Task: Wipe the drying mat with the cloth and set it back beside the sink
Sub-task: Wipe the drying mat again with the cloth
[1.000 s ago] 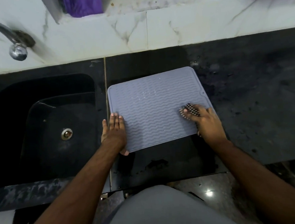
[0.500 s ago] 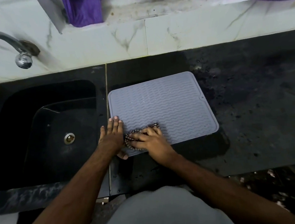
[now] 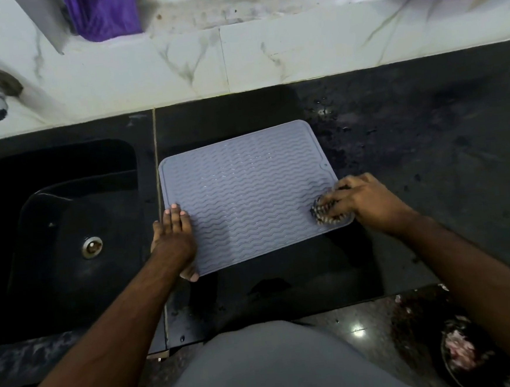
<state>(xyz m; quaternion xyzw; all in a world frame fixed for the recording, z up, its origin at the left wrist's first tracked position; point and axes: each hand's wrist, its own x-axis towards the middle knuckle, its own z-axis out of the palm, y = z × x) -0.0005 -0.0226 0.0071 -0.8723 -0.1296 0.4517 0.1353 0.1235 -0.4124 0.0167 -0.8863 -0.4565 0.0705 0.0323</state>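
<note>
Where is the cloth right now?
The cloth is bunched under the right hand on the mat's near right corner, away from the sink.

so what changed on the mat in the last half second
The right hand slid the cloth from the mat's near-left corner, beside the left hand, across to its near-right corner. The left hand stayed flat on the mat's left edge; the mat did not move.

Both forearms are bare to the frame edge, no sleeves, rings or watch visible. A plain grey garment (image 3: 270,366) covers the torso at 6 o'clock.
</note>
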